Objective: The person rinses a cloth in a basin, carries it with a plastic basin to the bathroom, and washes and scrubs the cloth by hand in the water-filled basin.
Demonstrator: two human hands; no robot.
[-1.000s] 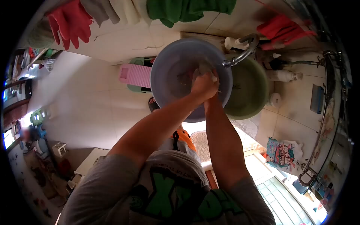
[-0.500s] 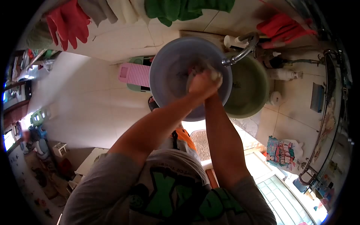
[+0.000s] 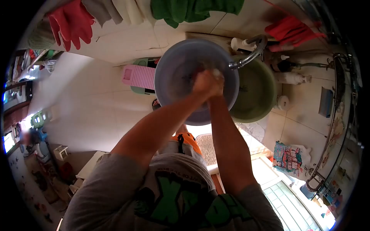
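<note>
Inside the rim of a large blue-grey basin [image 3: 165, 96], my two hands are closed and pressed together. My left hand [image 3: 205, 82] lies uppermost, its fingers wrapped round a limp, pale cloth [image 3: 216, 72]. My right hand [image 3: 219, 85] is tight against it, partly covered by the left hand, and grips the same bundle. Motion blurs the fingers and the cloth, so its full shape is unclear. Something dark and reddish shows below the hands in the basin. A curved metal tap [image 3: 246, 61] reaches over the basin's right rim.
A green basin [image 3: 266, 104] stands at the right, partly under the blue-grey one. A pink washboard [image 3: 138, 77] lies at the left. Red gloves [image 3: 71, 25] and green cloths [image 3: 192, 9] hang along the top. Bottles [image 3: 291, 77] and a detergent bag [image 3: 289, 158] are at the right.
Both hands have shifted slightly left and turned, still clasped on the cloth. Less of the pale cloth shows below and beside them now.
</note>
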